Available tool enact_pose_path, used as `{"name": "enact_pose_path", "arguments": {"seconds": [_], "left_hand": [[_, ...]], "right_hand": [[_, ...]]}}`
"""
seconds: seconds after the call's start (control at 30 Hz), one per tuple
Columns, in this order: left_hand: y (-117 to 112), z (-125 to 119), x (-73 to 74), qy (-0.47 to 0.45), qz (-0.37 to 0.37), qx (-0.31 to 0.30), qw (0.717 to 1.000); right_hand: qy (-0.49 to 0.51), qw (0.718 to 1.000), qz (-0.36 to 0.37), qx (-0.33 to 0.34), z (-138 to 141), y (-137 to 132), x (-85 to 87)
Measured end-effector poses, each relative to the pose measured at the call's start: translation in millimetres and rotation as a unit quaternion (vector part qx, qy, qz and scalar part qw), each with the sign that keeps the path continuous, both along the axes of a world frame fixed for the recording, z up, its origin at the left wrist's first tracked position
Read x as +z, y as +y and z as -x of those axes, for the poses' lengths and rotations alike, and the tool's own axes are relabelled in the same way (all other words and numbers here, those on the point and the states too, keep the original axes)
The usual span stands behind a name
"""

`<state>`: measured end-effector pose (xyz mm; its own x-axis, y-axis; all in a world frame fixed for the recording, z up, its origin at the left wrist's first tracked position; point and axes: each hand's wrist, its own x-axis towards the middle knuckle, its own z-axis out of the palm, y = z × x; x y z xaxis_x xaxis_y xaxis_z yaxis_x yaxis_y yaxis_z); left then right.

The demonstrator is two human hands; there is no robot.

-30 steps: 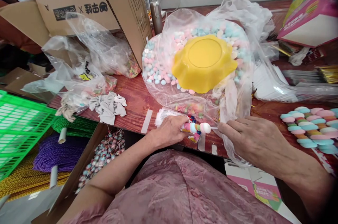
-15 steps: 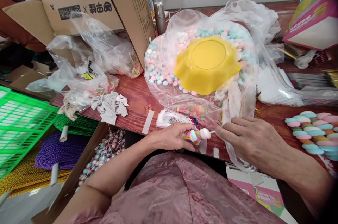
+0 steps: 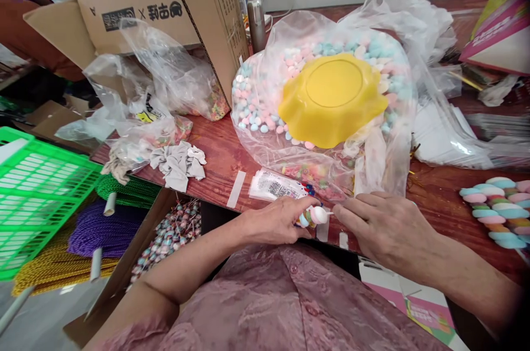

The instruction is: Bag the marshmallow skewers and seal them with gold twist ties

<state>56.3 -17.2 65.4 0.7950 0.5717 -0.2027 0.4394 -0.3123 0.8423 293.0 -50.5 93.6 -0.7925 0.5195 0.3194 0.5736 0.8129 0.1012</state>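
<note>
My right hand (image 3: 379,224) pinches the thin white stick of a marshmallow skewer (image 3: 318,214) by its end. The skewer's pink, white and blue pieces point left into my left hand (image 3: 275,221). My left fingers and thumb curl around a small clear printed wrapper, mostly hidden by the hand, with the skewer's far part inside it. Just beyond my left hand lies a stack of printed wrappers (image 3: 275,186) on the table edge. Behind both hands, a large clear bag of marshmallows (image 3: 250,111) carries an upturned yellow bowl (image 3: 333,97).
Finished-looking marshmallow skewers (image 3: 499,210) are piled at right. Crumpled grey cloth (image 3: 178,165), plastic bags and a cardboard box (image 3: 136,14) stand left. Below the table edge are a box of small wrapped candies (image 3: 174,229), twisted ties (image 3: 93,229) and a green basket (image 3: 45,196). Another person is at upper left.
The marshmallow skewer has slid left, deeper into the wrapper, with less of it showing. My right hand has come closer to my left. The view has shifted slightly.
</note>
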Motion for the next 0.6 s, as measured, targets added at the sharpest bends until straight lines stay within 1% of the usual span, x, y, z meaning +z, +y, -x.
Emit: {"name": "enact_pose_path", "arguments": {"seconds": [0.13, 0.23, 0.3, 0.37, 0.43, 0.5, 0.6], "left_hand": [[-3.8, 1.0, -6.6, -0.036, -0.006, 0.019, 0.999], [-2.3, 11.9, -12.8, -0.035, -0.080, 0.068, 0.994], [-0.9, 21.0, -14.1, -0.007, -0.129, 0.098, 0.987], [-0.1, 29.0, -13.1, 0.044, -0.158, 0.116, 0.980], [-0.2, 34.4, -12.3, 0.094, -0.178, 0.114, 0.973], [-1.4, 36.7, -13.9, 0.124, -0.199, 0.101, 0.967], [-5.1, 35.5, -19.7, 0.123, -0.223, 0.104, 0.961]], "right_hand": [[0.012, 0.999, -0.040, -0.001, -3.7, 10.6, 4.1], [0.045, 0.998, -0.046, -0.004, -10.3, 16.5, 1.1], [0.074, 0.997, -0.033, -0.011, -12.4, 17.7, -4.4], [0.104, 0.994, -0.020, -0.015, -12.1, 17.2, -11.1], [0.138, 0.990, -0.012, -0.016, -10.7, 15.7, -18.0], [0.173, 0.985, -0.002, -0.015, -9.0, 13.1, -24.4], [0.217, 0.976, 0.015, -0.028, -6.4, 6.7, -33.2]]}}
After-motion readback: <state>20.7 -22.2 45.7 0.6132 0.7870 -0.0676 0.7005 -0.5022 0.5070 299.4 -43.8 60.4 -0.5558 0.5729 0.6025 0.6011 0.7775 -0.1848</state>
